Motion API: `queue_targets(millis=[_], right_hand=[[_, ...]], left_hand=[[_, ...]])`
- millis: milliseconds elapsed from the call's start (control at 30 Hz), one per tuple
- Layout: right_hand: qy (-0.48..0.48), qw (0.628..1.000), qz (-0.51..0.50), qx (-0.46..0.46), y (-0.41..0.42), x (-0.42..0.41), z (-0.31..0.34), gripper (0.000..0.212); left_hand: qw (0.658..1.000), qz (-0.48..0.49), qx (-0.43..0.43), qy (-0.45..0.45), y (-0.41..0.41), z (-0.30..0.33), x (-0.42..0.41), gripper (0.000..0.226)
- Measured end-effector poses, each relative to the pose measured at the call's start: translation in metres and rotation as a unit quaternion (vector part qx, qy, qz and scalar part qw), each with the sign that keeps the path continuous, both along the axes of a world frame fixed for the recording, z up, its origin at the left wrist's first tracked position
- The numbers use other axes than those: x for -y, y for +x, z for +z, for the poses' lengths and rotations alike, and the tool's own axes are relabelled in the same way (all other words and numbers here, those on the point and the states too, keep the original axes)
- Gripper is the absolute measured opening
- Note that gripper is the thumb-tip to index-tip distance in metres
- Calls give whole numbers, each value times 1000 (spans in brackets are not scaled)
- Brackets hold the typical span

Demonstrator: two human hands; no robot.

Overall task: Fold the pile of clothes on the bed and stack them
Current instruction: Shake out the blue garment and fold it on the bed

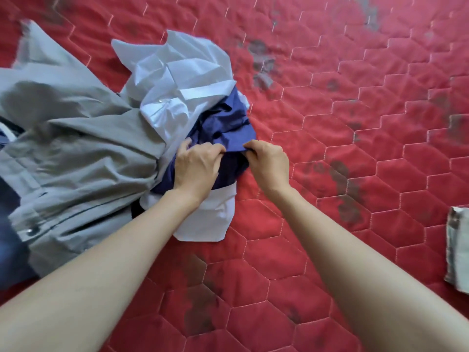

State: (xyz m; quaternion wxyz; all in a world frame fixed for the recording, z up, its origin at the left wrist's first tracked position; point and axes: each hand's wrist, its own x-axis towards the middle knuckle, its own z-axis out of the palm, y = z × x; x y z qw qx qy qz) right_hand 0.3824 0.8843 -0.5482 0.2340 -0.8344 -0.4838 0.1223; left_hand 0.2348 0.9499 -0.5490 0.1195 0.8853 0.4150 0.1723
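Blue garment gripped by left hand, right hand.

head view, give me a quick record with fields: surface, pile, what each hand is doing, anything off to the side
surface: red quilted bed cover
pile: grey garment, white shirt, blue garment, unfolded
left hand: grips the blue garment
right hand: pinches the blue garment's edge
side: folded pale cloth at the right edge
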Motion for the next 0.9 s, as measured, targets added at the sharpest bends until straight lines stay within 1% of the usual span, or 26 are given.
queue_targets(millis=[67, 200, 300, 433, 600, 700, 800, 900], right_hand=[[64, 998, -3, -8, 18, 10, 32, 21], [124, 992, -7, -4, 66, 35, 113, 22], [166, 985, -18, 32, 106, 62, 191, 21], [199, 976, -24, 88, 156, 109, 301, 22], [256, 954, -41, 148, 218, 174, 439, 19], [291, 938, -58, 180, 245, 213, 514, 16], [303, 922, -62, 233, 261, 244, 581, 12], [304, 912, -67, 266, 270, 275, 638, 12]], left_hand=[[997, -4, 62, -47, 17, 31, 5, 28], [988, -52, 144, -18, 68, 113, 13, 24], [978, -80, 190, -19, 115, 192, 27, 29], [961, -112, 253, -2, 175, 307, 60, 22], [940, -148, 301, 65, 232, 451, 116, 18], [933, -161, 311, 89, 258, 530, 147, 18], [924, -162, 326, 115, 278, 601, 175, 18], [916, -161, 346, 122, 290, 659, 203, 17]])
